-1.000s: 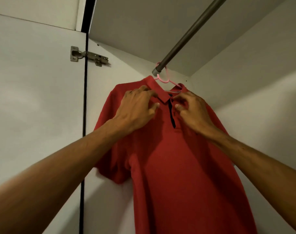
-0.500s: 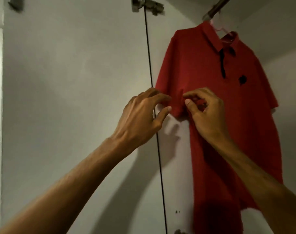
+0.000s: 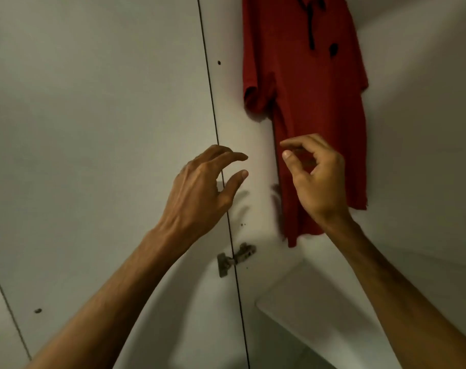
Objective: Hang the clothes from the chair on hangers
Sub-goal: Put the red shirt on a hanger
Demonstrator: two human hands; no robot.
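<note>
Dim, warm light (soft shadows on the wall), wide-angle bending.

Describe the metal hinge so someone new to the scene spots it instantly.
Find the dark vertical seam that runs top to bottom just left of the hanging red shirt. Follow it down past the left hand to the hinge, which straddles the seam. It is the only metal bracket there; the other marks nearby are just small dark holes.

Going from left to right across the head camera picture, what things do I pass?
cupboard door → left hand → right hand → side wall
</note>
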